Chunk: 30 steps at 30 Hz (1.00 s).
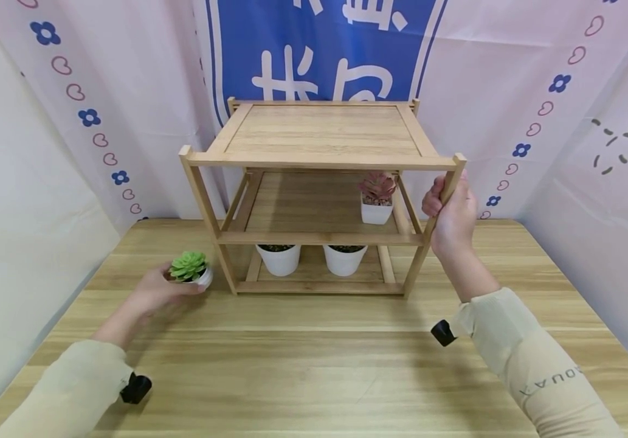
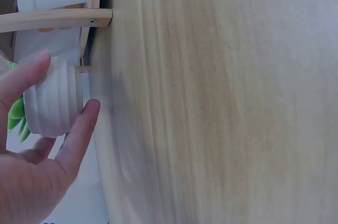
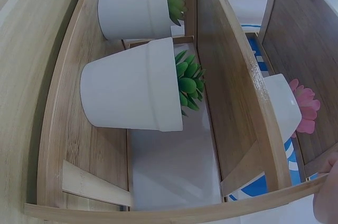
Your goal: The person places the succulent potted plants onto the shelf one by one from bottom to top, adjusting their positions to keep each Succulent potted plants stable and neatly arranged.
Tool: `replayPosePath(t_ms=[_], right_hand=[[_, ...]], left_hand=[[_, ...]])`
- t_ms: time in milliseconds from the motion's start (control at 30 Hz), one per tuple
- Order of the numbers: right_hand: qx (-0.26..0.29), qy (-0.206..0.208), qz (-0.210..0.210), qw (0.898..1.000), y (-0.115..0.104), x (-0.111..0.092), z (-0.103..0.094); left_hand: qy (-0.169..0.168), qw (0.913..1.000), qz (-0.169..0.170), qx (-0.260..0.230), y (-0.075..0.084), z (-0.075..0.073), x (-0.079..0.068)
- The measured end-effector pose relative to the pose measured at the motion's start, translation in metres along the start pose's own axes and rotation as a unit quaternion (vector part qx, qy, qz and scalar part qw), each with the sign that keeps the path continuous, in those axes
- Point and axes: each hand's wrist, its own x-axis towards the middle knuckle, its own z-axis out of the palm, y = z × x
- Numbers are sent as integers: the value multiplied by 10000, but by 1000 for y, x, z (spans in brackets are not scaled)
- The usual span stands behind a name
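Note:
My left hand (image 1: 157, 289) holds a small green succulent in a white ribbed pot (image 2: 55, 97), left of the wooden shelf. Its thumb and fingers lie around the pot, and the green leaves (image 1: 188, 266) point up. With my right hand (image 1: 453, 213) I grip the right front post of the three-tier wooden shelf (image 1: 314, 159), just below the top board. A pink succulent in a square white pot (image 1: 376, 213) stands at the right of the middle tier. Two round white pots (image 3: 132, 89) with green succulents stand on the bottom tier; the middle tier's front bar hides their leaves in the head view.
The shelf stands toward the back of a wood-grain table (image 1: 303, 365). Behind it hangs a white curtain with a blue printed panel (image 1: 324, 55). Pale cloth walls flank the table on both sides. A small black device (image 1: 135, 388) sits at my left cuff.

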Motion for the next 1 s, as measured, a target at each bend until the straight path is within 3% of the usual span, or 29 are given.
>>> replayPosePath(t_ms=[533,1000], right_hand=[[37,40,-19,10000,0,0,1],[66,102,58,9999,0,0,1]], left_hand=[[-121,9966,-60,-815,6,-7,-10],[-462,9972,106,-585,11,-17,-24]])
